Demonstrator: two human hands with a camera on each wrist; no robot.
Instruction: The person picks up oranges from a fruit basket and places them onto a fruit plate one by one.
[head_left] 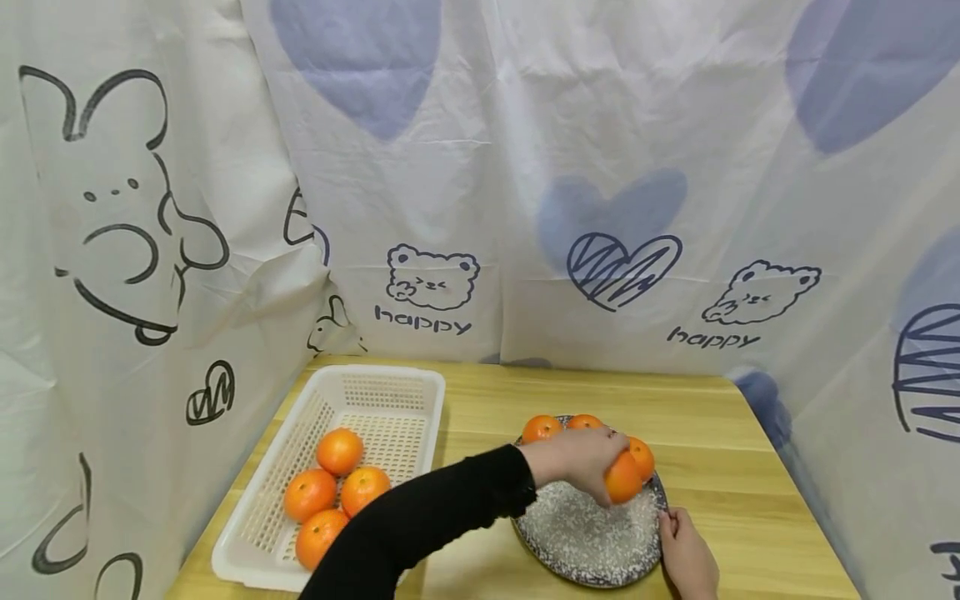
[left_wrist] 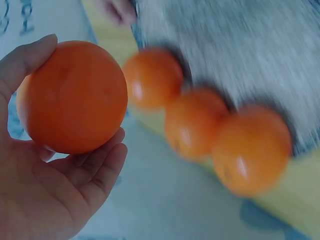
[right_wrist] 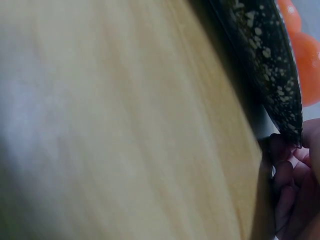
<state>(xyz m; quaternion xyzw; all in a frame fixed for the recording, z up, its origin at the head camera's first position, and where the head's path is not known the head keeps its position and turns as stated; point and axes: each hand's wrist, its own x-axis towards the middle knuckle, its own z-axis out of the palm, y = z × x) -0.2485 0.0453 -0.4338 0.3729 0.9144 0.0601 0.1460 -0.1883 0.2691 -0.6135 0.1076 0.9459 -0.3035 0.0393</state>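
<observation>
My left hand [head_left: 588, 458] grips an orange [head_left: 623, 477] above the right part of a speckled grey plate [head_left: 592, 542]. In the left wrist view, thumb and fingers curl round that orange [left_wrist: 72, 97]. Along the plate's far edge sit three more oranges, one at the left [head_left: 542, 428], one in the middle [head_left: 584, 422] and one at the right [head_left: 641, 458]. My right hand [head_left: 686, 554] pinches the plate's right rim. The right wrist view shows its fingers [right_wrist: 285, 175] at the dark, white-flecked rim [right_wrist: 280, 90].
A white plastic basket [head_left: 431, 417] stands at the left of the wooden table [head_left: 480, 400], with several oranges [head_left: 340, 452] inside. The black-sleeved left arm [head_left: 435, 517] crosses over the basket's near right corner. Printed cloth [head_left: 495, 208] hangs behind and at both sides.
</observation>
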